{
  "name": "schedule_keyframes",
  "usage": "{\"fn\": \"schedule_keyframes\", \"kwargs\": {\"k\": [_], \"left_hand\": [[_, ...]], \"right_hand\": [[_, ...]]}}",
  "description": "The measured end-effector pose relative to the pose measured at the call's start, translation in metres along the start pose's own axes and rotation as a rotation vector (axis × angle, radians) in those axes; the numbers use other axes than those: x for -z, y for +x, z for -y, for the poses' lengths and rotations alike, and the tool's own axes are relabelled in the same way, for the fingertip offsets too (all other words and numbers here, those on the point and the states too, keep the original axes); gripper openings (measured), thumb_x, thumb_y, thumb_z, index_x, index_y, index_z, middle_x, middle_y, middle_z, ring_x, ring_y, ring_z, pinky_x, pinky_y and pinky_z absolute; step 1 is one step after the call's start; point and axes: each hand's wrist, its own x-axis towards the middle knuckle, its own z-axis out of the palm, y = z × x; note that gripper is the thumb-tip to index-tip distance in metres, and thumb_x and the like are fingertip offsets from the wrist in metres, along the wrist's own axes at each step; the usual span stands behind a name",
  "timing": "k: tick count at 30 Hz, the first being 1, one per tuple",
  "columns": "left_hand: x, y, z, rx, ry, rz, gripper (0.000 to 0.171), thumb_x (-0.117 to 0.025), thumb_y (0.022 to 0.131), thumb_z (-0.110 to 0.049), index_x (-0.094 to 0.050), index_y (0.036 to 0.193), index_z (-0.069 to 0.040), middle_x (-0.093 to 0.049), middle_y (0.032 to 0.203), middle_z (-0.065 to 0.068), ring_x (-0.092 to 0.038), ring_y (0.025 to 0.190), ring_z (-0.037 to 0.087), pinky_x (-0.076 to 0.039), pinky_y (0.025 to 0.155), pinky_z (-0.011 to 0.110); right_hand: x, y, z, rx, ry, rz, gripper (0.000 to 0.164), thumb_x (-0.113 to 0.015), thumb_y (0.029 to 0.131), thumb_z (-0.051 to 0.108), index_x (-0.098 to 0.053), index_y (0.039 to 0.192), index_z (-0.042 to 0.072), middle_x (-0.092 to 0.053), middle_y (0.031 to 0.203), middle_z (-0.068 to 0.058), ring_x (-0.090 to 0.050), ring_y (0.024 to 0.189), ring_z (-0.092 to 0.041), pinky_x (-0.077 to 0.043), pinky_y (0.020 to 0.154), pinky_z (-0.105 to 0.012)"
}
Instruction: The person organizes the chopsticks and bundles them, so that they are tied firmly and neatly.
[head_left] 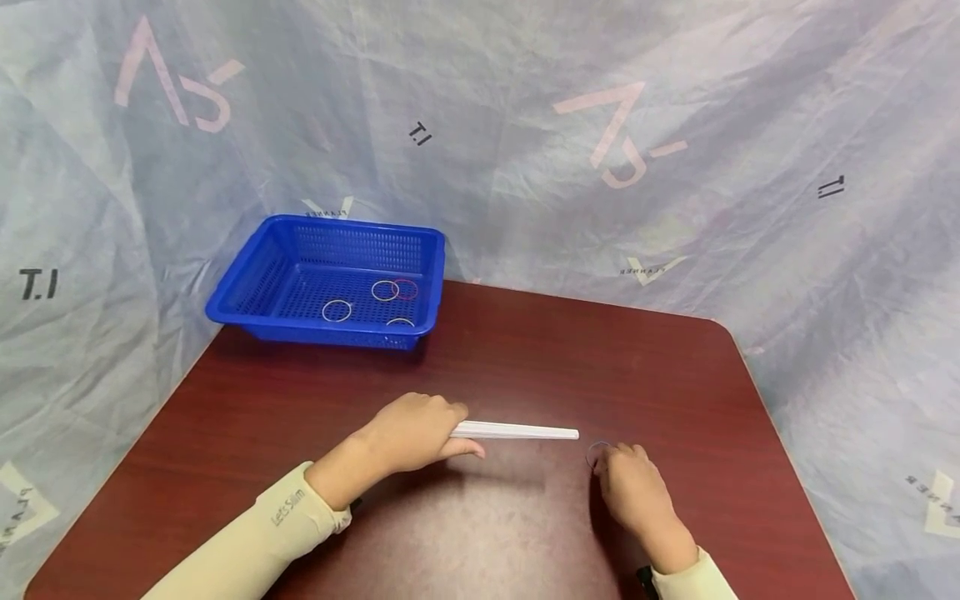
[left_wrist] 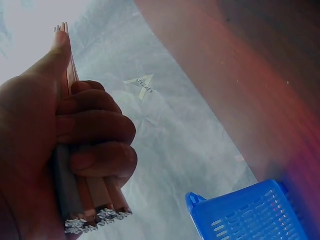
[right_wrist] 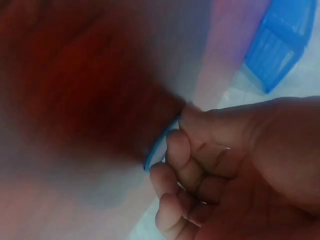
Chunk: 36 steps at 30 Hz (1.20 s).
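Observation:
My left hand [head_left: 420, 429] grips a bundle of long, thin white sticks [head_left: 517, 431], which points right above the table. In the left wrist view, several fingers curl round the bundle [left_wrist: 97, 197] and the thumb lies along it. Its near ends look crinkled and silvery; their exact kind is unclear. To the right of the bundle's far tip, my right hand [head_left: 636, 487] pinches a thin blue rubber band [head_left: 592, 450] between thumb and fingertips. The right wrist view shows the blue band [right_wrist: 161, 142] stretching out from the fingers, partly hidden by them.
A blue plastic basket [head_left: 330, 330] stands at the back left of the dark red table [head_left: 570, 358]. Inside it lie a red rubber band [head_left: 415, 292] and several pale yellow ones, including one [head_left: 337, 320] near the front. Grey printed sheeting [head_left: 495, 167] hangs behind and beside the table.

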Motion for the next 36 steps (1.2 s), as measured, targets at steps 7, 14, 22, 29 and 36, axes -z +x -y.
{"fn": "schedule_keyframes", "kwargs": {"k": [7,14,22,29,36], "left_hand": [[0.004,0.004,0.000,0.000,-0.008,0.004,0.054,-0.060,0.095,-0.070,-0.060,0.080,-0.018,-0.061,0.065,-0.003,-0.064,0.056,0.020,-0.055,0.059,0.040],[0.002,0.003,0.000,0.017,-0.006,0.023,0.054,-0.059,0.096,-0.070,-0.060,0.080,-0.018,-0.062,0.066,-0.003,-0.066,0.058,0.021,-0.055,0.059,0.040],[-0.001,0.004,-0.001,0.010,-0.007,0.003,0.053,-0.058,0.097,-0.068,-0.061,0.080,-0.018,-0.063,0.066,-0.002,-0.066,0.057,0.021,-0.055,0.058,0.040],[0.000,0.006,-0.002,0.044,-0.009,-0.033,0.053,-0.058,0.099,-0.066,-0.063,0.082,-0.015,-0.060,0.064,-0.002,-0.063,0.055,0.018,-0.055,0.057,0.039],[0.001,0.008,-0.003,0.083,-0.018,-0.075,0.052,-0.059,0.101,-0.062,-0.061,0.079,-0.014,-0.059,0.062,-0.001,-0.064,0.055,0.018,-0.055,0.056,0.040]], "right_hand": [[-0.002,0.004,-0.001,0.050,-0.008,-0.037,0.014,-0.056,0.095,0.002,-0.062,0.086,0.011,-0.058,0.077,-0.006,-0.054,0.081,-0.031,-0.052,0.076,-0.049],[0.033,0.007,0.007,0.050,0.519,-0.052,0.011,-0.054,0.106,0.006,-0.056,0.095,0.006,-0.047,0.081,0.001,-0.043,0.073,-0.010,-0.040,0.067,-0.030],[0.052,-0.001,0.029,0.207,0.940,-0.080,0.012,-0.049,0.109,0.002,-0.054,0.098,0.002,-0.042,0.079,0.007,-0.042,0.065,-0.009,-0.039,0.058,-0.031],[0.047,-0.013,0.045,0.253,0.935,-0.054,0.012,-0.049,0.110,0.004,-0.054,0.099,0.003,-0.043,0.087,0.003,-0.042,0.073,-0.007,-0.040,0.062,-0.031],[0.035,-0.024,0.064,0.372,0.861,-0.122,0.018,-0.050,0.107,-0.003,-0.051,0.099,0.013,-0.047,0.121,-0.008,-0.049,0.103,-0.007,-0.049,0.076,-0.024]]}}
